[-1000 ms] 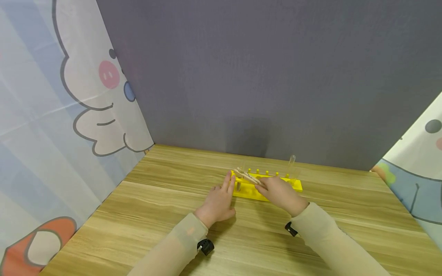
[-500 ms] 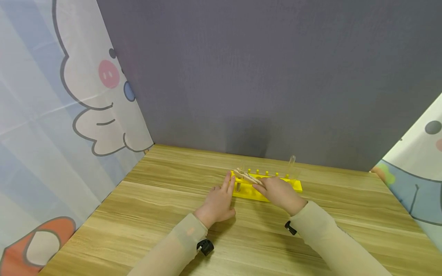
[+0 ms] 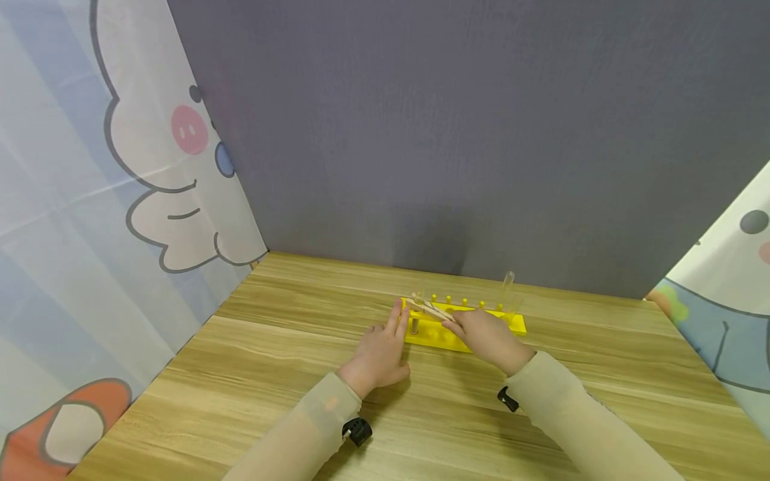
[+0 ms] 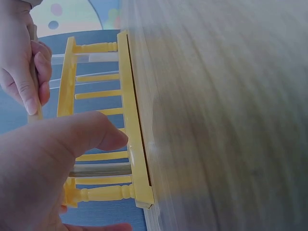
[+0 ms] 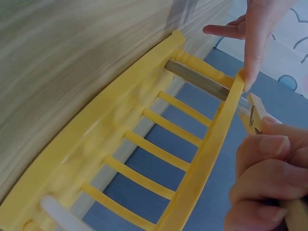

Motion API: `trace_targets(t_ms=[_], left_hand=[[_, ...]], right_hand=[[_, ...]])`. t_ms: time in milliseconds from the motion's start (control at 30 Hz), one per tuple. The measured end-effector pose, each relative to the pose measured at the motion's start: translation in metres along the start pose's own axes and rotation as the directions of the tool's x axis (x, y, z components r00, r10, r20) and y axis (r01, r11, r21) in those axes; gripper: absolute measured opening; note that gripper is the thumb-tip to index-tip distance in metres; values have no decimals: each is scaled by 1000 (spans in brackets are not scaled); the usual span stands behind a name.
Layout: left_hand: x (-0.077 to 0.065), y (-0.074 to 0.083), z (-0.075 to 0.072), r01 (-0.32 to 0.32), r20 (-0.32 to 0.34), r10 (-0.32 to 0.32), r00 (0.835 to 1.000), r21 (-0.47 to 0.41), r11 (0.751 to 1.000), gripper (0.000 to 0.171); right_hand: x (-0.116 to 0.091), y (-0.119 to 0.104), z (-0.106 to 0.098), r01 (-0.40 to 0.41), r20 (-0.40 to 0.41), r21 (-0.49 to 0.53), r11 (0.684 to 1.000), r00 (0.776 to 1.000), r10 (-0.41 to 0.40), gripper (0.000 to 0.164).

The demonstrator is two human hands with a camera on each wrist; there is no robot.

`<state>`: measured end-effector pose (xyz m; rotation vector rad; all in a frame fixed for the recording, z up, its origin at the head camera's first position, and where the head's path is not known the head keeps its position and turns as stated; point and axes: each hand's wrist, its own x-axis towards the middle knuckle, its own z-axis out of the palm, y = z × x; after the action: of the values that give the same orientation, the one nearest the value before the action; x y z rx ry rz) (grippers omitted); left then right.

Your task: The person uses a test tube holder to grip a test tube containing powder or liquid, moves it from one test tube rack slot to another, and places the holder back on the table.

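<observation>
A yellow test tube rack (image 3: pixel 516 326) stands on the table. My left hand (image 3: pixel 380 357) rests extended fingertips on the rack's left end, thumb apart. My right hand (image 3: pixel 490 337) grips a wooden test tube clamp (image 3: pixel 432 309), which slants left across the rack's top. In the right wrist view, the clamp's front end (image 5: pixel 256 111) is at a glass test tube (image 5: pixel 197 80) just above the top bar; whether it encloses the tube, I cannot tell. Something brownish-grey shows in this tube's lower part. Another clear test tube (image 3: pixel 508 283) stands at the rack's right end.
The rack sits on a wood-grain table (image 3: pixel 289 374), with a row of yellow pegs (image 3: pixel 465 302) along its back. Behind the table rises a dark grey panel (image 3: pixel 457 147). Cartoon-printed curtains (image 3: pixel 54 220) hang at both sides.
The clamp's front end has shifted slightly left and lower at the left tube. My left hand and the rack stay where they were.
</observation>
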<state>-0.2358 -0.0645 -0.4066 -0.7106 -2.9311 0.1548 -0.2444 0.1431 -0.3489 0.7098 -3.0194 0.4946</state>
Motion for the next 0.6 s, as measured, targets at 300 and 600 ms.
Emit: trace_targets(t_ms=[300,600], left_hand=[[-1,-1,1,-12,-23,12,1000,-7,1000,102],[0,0,1,-2,-6,2,1000,-21,1000,104]], right_hand=[[1,1,-3,22,-32,-26,999,999,-23,33],[0,-1,-8,24,-39,-18,1000,999,-25,32]])
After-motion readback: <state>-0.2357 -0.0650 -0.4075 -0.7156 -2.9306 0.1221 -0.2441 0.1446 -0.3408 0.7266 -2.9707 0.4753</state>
